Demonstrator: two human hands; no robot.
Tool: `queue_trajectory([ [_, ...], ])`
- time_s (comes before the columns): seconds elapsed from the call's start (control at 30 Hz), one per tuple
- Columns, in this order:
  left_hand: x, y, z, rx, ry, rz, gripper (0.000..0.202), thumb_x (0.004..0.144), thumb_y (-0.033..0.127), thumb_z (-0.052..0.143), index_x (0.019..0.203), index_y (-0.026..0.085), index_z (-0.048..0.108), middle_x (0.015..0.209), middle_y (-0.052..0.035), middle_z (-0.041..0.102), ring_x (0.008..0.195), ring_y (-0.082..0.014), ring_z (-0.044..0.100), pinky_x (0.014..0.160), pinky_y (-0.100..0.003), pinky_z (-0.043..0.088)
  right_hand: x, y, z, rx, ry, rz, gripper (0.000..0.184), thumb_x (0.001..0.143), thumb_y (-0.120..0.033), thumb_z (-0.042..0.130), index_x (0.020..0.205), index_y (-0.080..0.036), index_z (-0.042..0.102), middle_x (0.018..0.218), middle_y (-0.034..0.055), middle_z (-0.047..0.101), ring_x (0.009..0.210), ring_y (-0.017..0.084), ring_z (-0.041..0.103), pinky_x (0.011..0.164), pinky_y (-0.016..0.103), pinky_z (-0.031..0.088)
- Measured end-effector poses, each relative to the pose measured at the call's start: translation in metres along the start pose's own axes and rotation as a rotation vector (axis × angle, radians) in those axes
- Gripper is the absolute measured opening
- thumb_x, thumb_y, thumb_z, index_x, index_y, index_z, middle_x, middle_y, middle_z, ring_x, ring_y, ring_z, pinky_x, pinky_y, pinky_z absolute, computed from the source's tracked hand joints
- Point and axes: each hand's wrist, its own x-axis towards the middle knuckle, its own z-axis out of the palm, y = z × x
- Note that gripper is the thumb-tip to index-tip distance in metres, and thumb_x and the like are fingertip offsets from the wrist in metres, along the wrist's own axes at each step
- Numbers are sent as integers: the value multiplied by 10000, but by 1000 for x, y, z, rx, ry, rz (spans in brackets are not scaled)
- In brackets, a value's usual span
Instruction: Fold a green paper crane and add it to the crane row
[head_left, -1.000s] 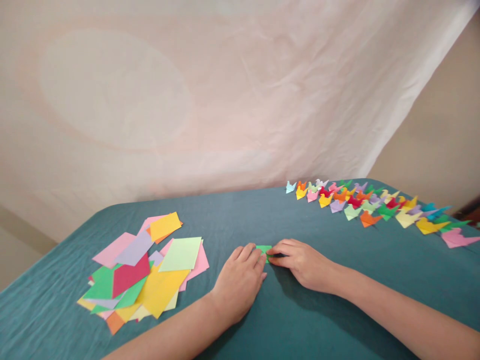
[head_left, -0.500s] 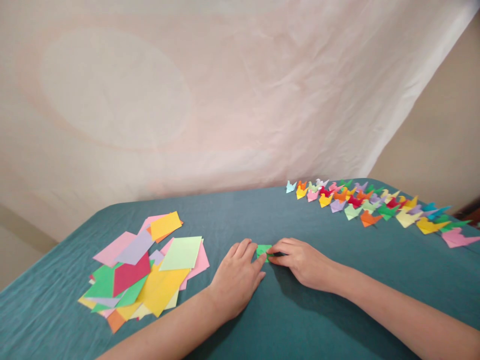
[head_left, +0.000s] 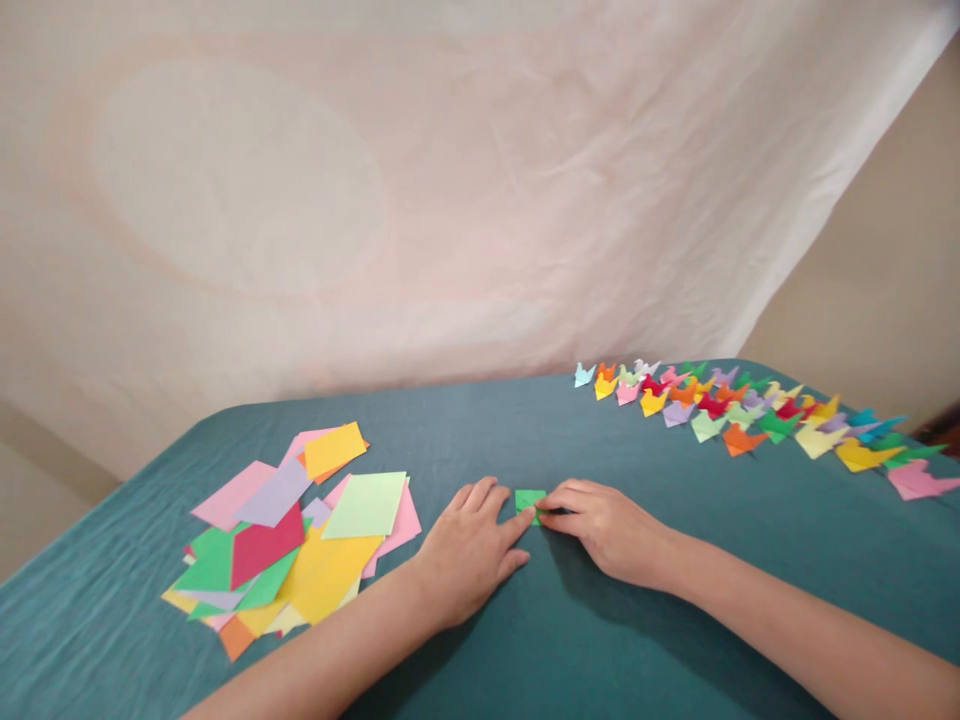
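From my remote seat I saw the green paper (head_left: 528,498), a small folded piece, lying on the cloth (head_left: 450,435) at lower centre. The left hand (head_left: 469,555) was spread flat, its forefinger reaching the near side of the paper; the right hand (head_left: 596,522) had thumb and fingertips drawn together, apparently pinching its right edge. I judged the step to be setting a fold, the next move calling for aligned edges and a firm crease. Loose sheets (head_left: 337,565) lay heaped at lower left; folded birds (head_left: 742,440) stood in rows at right.
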Motion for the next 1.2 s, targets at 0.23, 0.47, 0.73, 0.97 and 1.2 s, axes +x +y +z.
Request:
queue_trajectory([
  [0.23,-3,-6,-4,-26,-9,61,416,891,408,434,1277,253,417,1228,-79,482,1196,-241,375,983,-392,309,-2,1,3,-14,49,-29,287,877,-121,431,1081,-171,627,1055,104,636,965,185,543,827,342,471],
  [0.47,-7,-1,4,36,1,37,483,891,449,408,1318,228,371,1307,-89,451,1215,-258,372,987,-401,285,-1,1,3,-18,44,-31,285,877,-120,431,1075,-173,630,1061,99,639,966,185,545,823,342,473],
  [0.73,-6,-1,2,29,-13,41,477,892,449,404,1308,215,382,1290,-89,468,1191,-246,398,979,-385,290,-1,-1,2,-22,44,-22,287,876,-121,434,1084,-170,625,1064,98,637,961,186,543,826,342,470],
  [0.97,-5,-3,0,16,-13,55,456,897,457,392,1287,220,401,1269,-80,476,1177,-224,401,976,-370,288,1,-2,0,-28,33,-30,296,875,-119,420,1081,-173,625,1062,101,636,960,190,543,824,346,468],
  [1.2,-3,-4,-1,-11,-10,56,441,891,454,408,1269,227,423,1238,-79,494,1164,-229,406,972,-372,300,-1,-2,2,-51,38,-29,301,877,-119,414,1094,-166,617,1064,102,631,965,192,534,825,346,462],
])
